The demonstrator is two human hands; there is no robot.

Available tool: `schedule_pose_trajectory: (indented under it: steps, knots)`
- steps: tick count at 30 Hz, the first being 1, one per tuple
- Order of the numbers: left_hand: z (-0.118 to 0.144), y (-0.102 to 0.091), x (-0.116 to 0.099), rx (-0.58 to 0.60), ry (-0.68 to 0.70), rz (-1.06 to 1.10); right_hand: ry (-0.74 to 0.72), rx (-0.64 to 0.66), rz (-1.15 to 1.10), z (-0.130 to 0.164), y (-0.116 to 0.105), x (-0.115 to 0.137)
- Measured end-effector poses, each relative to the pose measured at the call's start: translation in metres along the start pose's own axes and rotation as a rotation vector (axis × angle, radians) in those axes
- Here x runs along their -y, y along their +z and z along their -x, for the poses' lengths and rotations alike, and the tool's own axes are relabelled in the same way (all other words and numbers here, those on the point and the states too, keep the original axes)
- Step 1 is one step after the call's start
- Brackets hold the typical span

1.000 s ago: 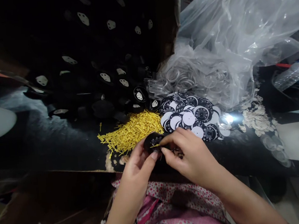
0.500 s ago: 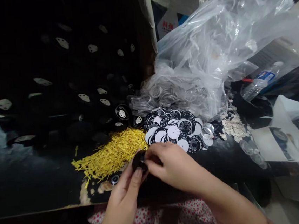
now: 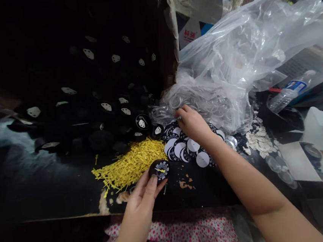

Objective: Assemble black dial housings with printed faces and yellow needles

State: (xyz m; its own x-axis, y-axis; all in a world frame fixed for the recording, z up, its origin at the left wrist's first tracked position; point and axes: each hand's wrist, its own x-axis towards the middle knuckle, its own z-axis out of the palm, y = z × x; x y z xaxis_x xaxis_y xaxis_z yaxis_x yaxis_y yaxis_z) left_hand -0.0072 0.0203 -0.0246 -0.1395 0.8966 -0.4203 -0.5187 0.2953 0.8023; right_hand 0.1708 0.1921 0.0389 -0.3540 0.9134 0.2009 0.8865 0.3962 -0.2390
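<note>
My left hand (image 3: 144, 193) is closed around a round black dial gauge (image 3: 160, 170), its face turned up with white numbers and a yellow pointer on it. My right hand (image 3: 192, 123) reaches to the front edge of a heap of clear plastic covers (image 3: 174, 102). Its fingers are curled among them, and what they grip is hidden. Under that hand and wrist lies a pile of printed dial discs (image 3: 178, 148), some black side up and some white. Just beyond the gauge spreads a heap of yellow pointers (image 3: 133, 159).
A large dark box (image 3: 172, 55) at the back left holds several black housings (image 3: 143, 121) with pale plates. The clear plastic bag (image 3: 217, 43) stands behind the covers. To the right are pale metal plates (image 3: 258, 138), an open white box (image 3: 296, 161) and a plastic bottle (image 3: 292, 91).
My right hand has left the gauge and moved forward and right to the clear covers. The gauge stays in my left hand, its face now showing the yellow pointer. The view has shifted slightly.
</note>
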Motion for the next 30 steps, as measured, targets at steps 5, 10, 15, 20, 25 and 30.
schedule_pose_trajectory:
  steps: [5,10,15,20,25,30]
  knots:
    - [0.003,0.009,-0.016,-0.041,-0.111,0.156,-0.004,-0.159,-0.119,0.032,-0.009,0.018]
    - [0.004,0.017,-0.037,0.015,-0.28,0.331,-0.303,-0.155,-0.204,0.093,-0.004,0.068]
    - [0.006,0.017,-0.033,0.055,-0.218,0.246,-0.313,-0.135,-0.228,0.11,-0.007,0.085]
    - [0.013,0.011,-0.017,0.193,-0.024,-0.086,0.046,-0.032,-0.429,0.092,-0.008,0.083]
    - [0.02,0.012,-0.015,0.224,0.154,-0.405,0.087,0.032,-0.373,0.088,0.004,0.092]
    - [0.028,-0.005,-0.02,0.148,0.135,-0.479,0.033,0.03,-0.475,0.092,0.01,0.099]
